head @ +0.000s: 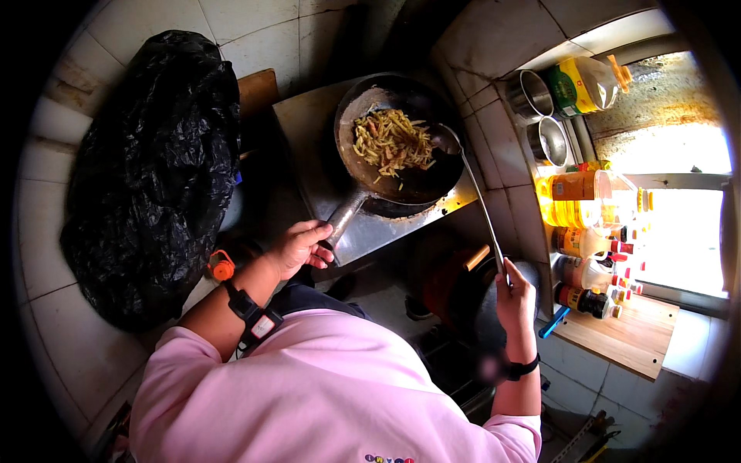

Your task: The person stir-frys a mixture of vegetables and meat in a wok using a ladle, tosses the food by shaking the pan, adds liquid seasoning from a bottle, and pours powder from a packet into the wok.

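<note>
A dark wok sits tilted over the stove's burner. Inside it lies a heap of cooked food strips, yellowish with some reddish pieces. My left hand grips the end of the wok's metal handle, thumb on top. The long thin shaft of a metal ladle is held in my right hand. The bowl of that ladle rests at the right side of the food, inside the wok.
A metal stove top lies under the wok. A large black plastic bag stands left. Along the right windowsill are metal pots, an oil jug, several sauce bottles and a wooden board. A wooden-handled dark pot is below.
</note>
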Demonstrator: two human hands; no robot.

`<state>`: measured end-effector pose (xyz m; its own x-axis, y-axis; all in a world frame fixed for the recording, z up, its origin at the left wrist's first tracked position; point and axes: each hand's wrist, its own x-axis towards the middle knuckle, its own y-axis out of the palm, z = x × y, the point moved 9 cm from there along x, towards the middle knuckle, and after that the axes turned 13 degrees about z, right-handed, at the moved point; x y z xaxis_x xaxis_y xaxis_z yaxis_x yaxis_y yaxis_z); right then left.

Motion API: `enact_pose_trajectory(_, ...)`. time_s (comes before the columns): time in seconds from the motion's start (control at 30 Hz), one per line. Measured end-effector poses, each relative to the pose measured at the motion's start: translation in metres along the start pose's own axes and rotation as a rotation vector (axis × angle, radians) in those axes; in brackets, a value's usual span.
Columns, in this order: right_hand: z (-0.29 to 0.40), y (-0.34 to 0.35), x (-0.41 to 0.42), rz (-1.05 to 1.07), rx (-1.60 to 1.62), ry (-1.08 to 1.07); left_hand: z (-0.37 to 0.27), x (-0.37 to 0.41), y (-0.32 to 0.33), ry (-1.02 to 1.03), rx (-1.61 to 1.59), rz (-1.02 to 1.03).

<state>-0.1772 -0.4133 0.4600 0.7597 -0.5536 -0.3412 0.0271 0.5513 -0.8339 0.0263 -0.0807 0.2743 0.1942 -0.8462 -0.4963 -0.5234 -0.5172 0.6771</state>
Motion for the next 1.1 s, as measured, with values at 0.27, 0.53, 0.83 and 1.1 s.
enact_pose_trajectory(0.27,0.007,0.054,0.013,0.063,0.002,0.039,-0.005,0.003,0.006,-0.005,0.017,0.01)
enact_pose_trajectory(0.53,-0.016,0.06,0.008,0.261,0.601,0.215,-0.005,0.002,0.005,-0.007,0.016,0.014)
enact_pose_trajectory(0.83,-0.021,0.072,0.013,0.303,0.889,0.272,-0.006,0.002,-0.002,0.007,-0.019,0.012)
enact_pose_trajectory(1.1,-0.015,0.08,0.025,0.29,0.783,0.261,-0.006,0.004,0.002,-0.016,0.013,0.003)
